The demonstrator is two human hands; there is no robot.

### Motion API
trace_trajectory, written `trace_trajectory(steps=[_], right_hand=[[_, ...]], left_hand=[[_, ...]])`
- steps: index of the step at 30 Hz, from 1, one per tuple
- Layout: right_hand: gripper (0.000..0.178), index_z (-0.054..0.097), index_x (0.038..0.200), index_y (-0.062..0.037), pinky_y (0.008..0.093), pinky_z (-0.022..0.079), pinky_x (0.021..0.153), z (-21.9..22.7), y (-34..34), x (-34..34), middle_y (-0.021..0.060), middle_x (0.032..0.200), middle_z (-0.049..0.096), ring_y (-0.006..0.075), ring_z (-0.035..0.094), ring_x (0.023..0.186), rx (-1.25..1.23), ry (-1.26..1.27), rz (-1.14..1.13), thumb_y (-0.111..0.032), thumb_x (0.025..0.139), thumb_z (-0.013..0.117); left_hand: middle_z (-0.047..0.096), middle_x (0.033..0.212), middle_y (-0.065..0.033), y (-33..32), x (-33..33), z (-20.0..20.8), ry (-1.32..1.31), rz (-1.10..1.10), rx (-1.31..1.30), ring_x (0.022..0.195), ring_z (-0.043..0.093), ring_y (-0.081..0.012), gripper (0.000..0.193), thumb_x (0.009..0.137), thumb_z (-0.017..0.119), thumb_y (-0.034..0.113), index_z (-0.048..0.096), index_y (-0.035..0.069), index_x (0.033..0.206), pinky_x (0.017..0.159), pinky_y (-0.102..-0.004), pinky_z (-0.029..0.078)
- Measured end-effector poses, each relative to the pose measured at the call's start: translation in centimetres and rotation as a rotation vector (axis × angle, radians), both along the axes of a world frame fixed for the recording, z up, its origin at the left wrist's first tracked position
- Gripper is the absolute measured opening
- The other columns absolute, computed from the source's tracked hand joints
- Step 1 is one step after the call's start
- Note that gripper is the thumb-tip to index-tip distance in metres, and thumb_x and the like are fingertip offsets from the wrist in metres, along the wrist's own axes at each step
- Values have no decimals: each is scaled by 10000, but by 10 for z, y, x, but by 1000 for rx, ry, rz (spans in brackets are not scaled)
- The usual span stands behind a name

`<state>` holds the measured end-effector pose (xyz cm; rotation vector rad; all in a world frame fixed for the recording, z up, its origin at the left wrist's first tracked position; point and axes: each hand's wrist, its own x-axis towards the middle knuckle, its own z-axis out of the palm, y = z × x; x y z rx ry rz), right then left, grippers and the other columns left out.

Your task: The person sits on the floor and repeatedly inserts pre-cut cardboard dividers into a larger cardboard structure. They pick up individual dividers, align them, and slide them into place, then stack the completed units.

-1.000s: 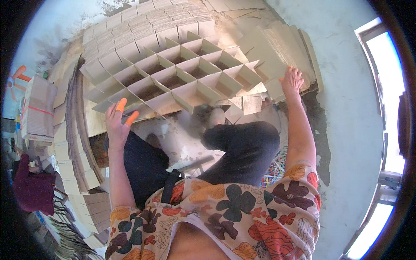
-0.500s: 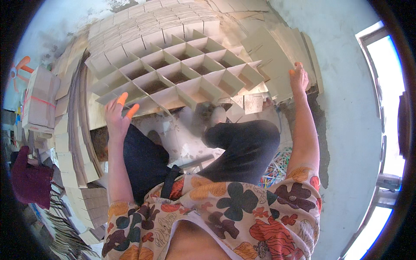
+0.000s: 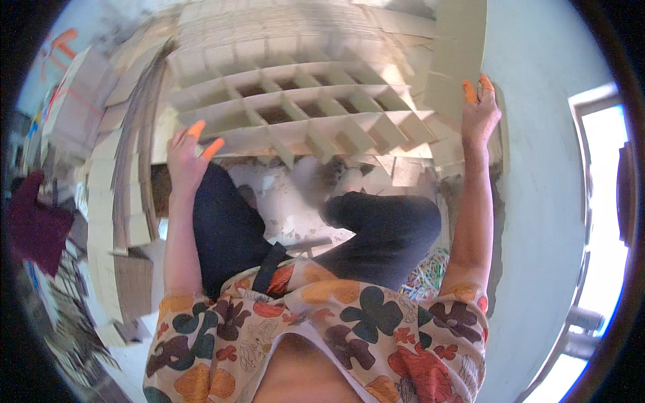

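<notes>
A grid of interlocked cardboard divider strips (image 3: 306, 127) lies in front of me, its cells open upward and blurred by motion. Near its left front corner is my left hand (image 3: 186, 158), thumb and index finger apart in orange finger covers; nothing shows between them. My right hand (image 3: 480, 117), also with orange covers, is at the right and grips the lower end of a long, flat cardboard strip (image 3: 460, 47). That strip points away from me, past the right end of the grid.
Stacked cardboard strips (image 3: 269, 43) line the far side. More cardboard piles (image 3: 131, 168) stand at the left, near a taped carton (image 3: 80, 111). A pale wall (image 3: 544, 201) rises on the right. Colourful straps (image 3: 428, 272) lie beside my knee. At far left is a person's maroon garment (image 3: 41, 221).
My right hand has moved slightly up and right and now has a cardboard strip lifted from the right-hand pile. The left hand keeps its pose near the grid. The whole view has shifted.
</notes>
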<state>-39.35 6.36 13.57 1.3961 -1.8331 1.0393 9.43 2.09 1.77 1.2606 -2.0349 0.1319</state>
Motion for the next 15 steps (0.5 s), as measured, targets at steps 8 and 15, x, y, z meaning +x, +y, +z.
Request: trace_trajectory(steps=[8,15], right_hand=[[124,660,866,3,222,482,605,-1,-21,188,93,1113,647,44,577,673,372,-333,656,-85,788,700],[267,590,1017,47,368,472,584,-16,-39,269,249,860,598,308,556,629,485,-309,880,-10,762,640]], left_hand=[[645,884,-119,-8,5,-22,253,-110,176,826,606,-250,296,705,738,90,645,35,980,723,-325,486],[641,784,-84,-10,13,-32,289,-185,167,730,586,-255,184,687,709,40,650,31,861,663,-335,477]])
